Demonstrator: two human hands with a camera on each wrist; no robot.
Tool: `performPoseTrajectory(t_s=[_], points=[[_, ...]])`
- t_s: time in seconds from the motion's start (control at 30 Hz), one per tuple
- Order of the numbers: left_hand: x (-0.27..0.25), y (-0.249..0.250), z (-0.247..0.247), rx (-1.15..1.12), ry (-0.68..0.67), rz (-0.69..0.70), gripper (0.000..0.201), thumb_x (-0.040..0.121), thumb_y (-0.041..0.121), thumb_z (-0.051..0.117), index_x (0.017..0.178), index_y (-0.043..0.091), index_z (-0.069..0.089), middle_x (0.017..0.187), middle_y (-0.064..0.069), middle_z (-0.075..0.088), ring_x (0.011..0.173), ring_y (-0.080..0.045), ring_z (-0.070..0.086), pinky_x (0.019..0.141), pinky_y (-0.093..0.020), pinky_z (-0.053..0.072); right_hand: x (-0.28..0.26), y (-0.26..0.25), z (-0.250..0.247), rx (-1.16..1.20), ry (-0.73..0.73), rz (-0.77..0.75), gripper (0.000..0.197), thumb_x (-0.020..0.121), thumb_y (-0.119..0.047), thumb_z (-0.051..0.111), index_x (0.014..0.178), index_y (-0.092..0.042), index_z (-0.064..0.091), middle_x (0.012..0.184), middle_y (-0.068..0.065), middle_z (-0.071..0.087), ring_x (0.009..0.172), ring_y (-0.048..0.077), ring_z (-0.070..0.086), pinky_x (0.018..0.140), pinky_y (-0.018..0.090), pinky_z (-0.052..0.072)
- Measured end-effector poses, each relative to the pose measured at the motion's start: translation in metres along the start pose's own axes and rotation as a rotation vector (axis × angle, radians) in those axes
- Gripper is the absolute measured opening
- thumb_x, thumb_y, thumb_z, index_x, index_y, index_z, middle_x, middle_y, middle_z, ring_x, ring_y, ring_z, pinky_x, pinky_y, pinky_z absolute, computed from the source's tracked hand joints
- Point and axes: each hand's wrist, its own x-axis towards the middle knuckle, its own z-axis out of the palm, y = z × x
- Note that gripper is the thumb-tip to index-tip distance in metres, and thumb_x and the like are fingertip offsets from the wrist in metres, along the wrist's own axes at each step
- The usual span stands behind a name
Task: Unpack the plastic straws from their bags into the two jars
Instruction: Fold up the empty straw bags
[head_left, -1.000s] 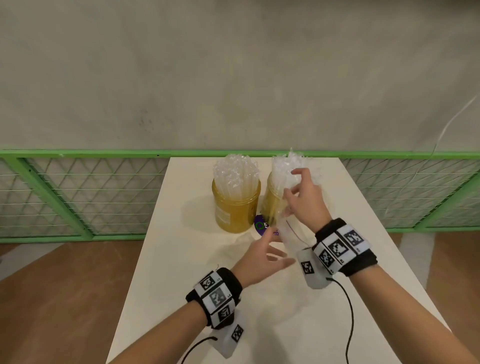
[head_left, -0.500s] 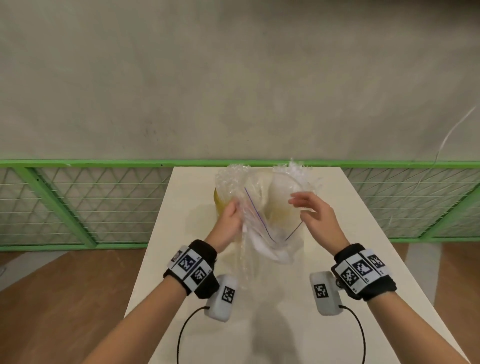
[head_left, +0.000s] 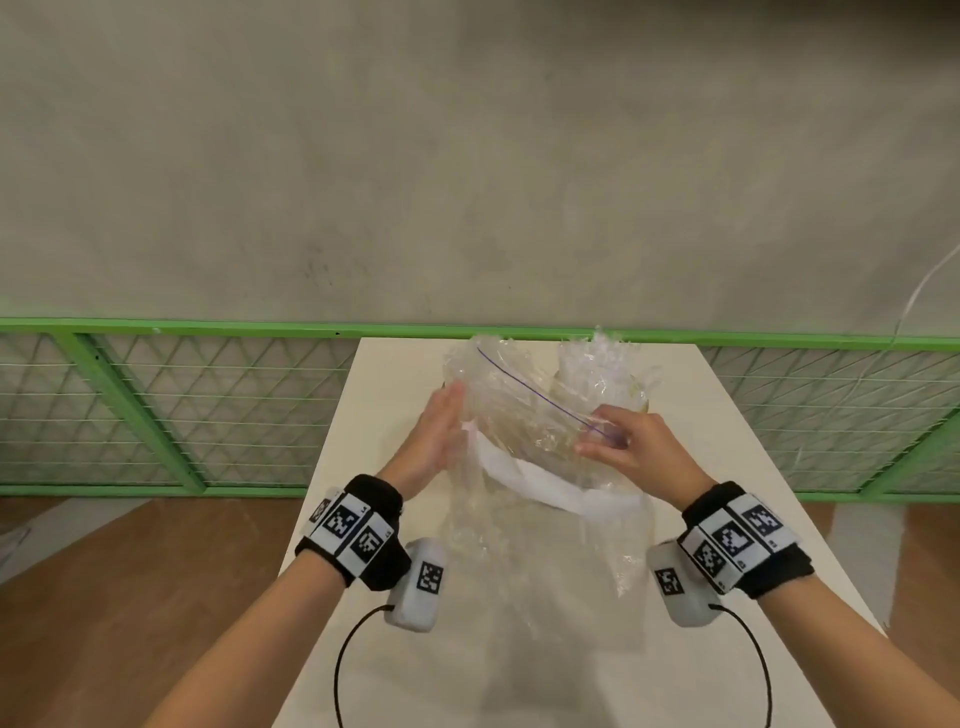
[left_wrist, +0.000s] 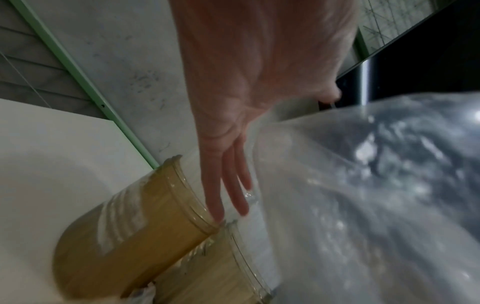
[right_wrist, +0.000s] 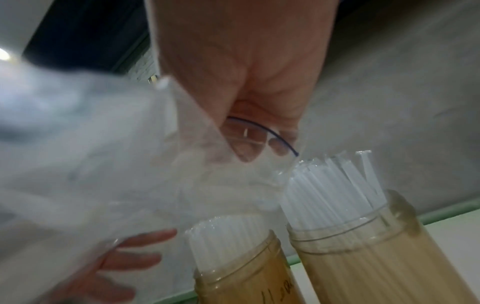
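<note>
a bare test space: plain concrete wall (head_left: 467, 156), green mesh fencing (head_left: 156, 405), white table (head_left: 467, 675), wood floor (head_left: 130, 597).

— Where are the 2 jars (right_wrist: 350, 257) sitting?
— Side by side, upright, far on the table, both packed with clear straws (right_wrist: 330, 185).
— The bag (head_left: 540, 467)?
— Clear, crumpled, hanging open just near them.

A long white bench (head_left: 727, 467) runs away from the viewer toward a green mesh railing (head_left: 156, 415). At its far end two amber jars stand side by side, touching: the left jar (left_wrist: 124, 236) and the right jar (right_wrist: 369, 259), each upright and packed with clear straws (right_wrist: 324, 185)
</note>
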Motion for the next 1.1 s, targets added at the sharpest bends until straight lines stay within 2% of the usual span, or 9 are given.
performPoseTrajectory(t_s=[0.1,0.23,0.37,0.47,0.57,0.73,0.87,0.97,1.1], points=[[-0.009,-0.009,0.002,0.081,-0.058,-0.009,0.090,0.068,0.043,0.078,0.140,0.022,0.030,0.128,-0.004,0.054,0.119,-0.019,0.053,0.095,-0.036,0.050,0.008,-0.010,-0.005,0.101,-0.012,0.007,0.033,0.073,-0.037,0.072,0.067,-0.008,0.057,0.053,-0.006,0.037,0.045,0.005,0.030,0.047,0.017,0.025],[-0.012,-0.010,-0.010,0.013,-0.009,0.052,0.058,0.084,0.004,0.064,0.132,0.024,0.039,0.112,0.000,0.057,0.094,-0.001,0.057,0.064,-0.019,0.054,0.024,-0.013,-0.036,0.034,0.164,0.028,0.032,0.076,-0.032,0.073,0.057,-0.017,0.051,0.052,-0.005,0.040,0.047,0.003,0.032,0.048,0.014,0.028],[-0.013,-0.010,-0.014,-0.127,0.014,0.119,0.062,0.085,0.004,0.061,0.138,0.022,0.035,0.119,-0.012,0.056,0.090,-0.008,0.067,0.063,-0.024,0.057,0.028,0.001,-0.044,0.036,0.541,0.137,0.021,0.089,-0.031,0.060,0.099,-0.013,0.062,0.087,0.002,0.062,0.080,0.016,0.056,0.070,0.019,0.039],[-0.009,-0.008,-0.018,-0.220,0.077,0.172,0.057,0.090,0.006,0.055,0.140,0.019,0.031,0.117,-0.016,0.062,0.092,-0.016,0.066,0.063,-0.024,0.057,0.008,0.009,-0.017,0.324,0.376,0.307,0.056,0.090,-0.052,0.041,0.135,-0.019,0.038,0.124,0.005,0.052,0.107,0.020,0.053,0.087,0.034,0.047],[-0.008,-0.006,-0.020,-0.199,0.069,0.186,0.046,0.094,0.010,0.049,0.139,0.013,0.036,0.109,-0.007,0.068,0.085,-0.014,0.067,0.062,-0.022,0.055,-0.010,0.008,0.009,0.572,0.131,0.490,0.078,0.081,-0.059,0.041,0.146,-0.021,0.021,0.130,0.002,0.047,0.113,0.024,0.053,0.090,0.042,0.049],[-0.007,-0.003,-0.020,-0.188,0.029,0.188,0.038,0.093,0.007,0.049,0.130,0.016,0.046,0.104,-0.003,0.070,0.091,-0.011,0.069,0.066,-0.022,0.056,-0.003,0.016,0.019,0.608,0.210,0.484,0.045,0.083,-0.006,0.066,0.125,-0.003,0.050,0.082,0.002,0.062,0.078,0.014,0.064,0.074,0.035,0.057],[-0.010,0.001,-0.033,-0.148,-0.001,0.167,0.041,0.091,-0.008,0.046,0.118,0.022,0.051,0.104,0.001,0.072,0.097,-0.014,0.066,0.068,-0.024,0.058,-0.001,0.017,0.000,0.634,0.383,0.337,0.022,0.078,0.005,0.068,0.094,-0.010,0.063,0.060,-0.008,0.064,0.058,0.001,0.059,0.059,0.024,0.051],[-0.008,-0.002,-0.038,-0.257,-0.017,0.096,0.046,0.090,-0.012,0.035,0.127,0.011,0.049,0.110,-0.007,0.069,0.099,-0.023,0.056,0.072,-0.029,0.058,-0.004,0.016,0.003,0.751,0.402,0.311,0.021,0.080,-0.015,0.071,0.098,-0.017,0.062,0.072,-0.004,0.067,0.072,0.012,0.063,0.071,0.036,0.051],[-0.008,-0.001,-0.033,-0.365,-0.069,0.041,0.046,0.090,-0.006,0.030,0.128,0.011,0.051,0.111,-0.012,0.068,0.101,-0.027,0.058,0.086,-0.044,0.053,-0.009,0.010,0.019,0.916,0.111,0.372,0.065,0.075,-0.054,0.065,0.121,-0.010,0.055,0.112,0.014,0.064,0.098,0.026,0.066,0.077,0.041,0.057]])
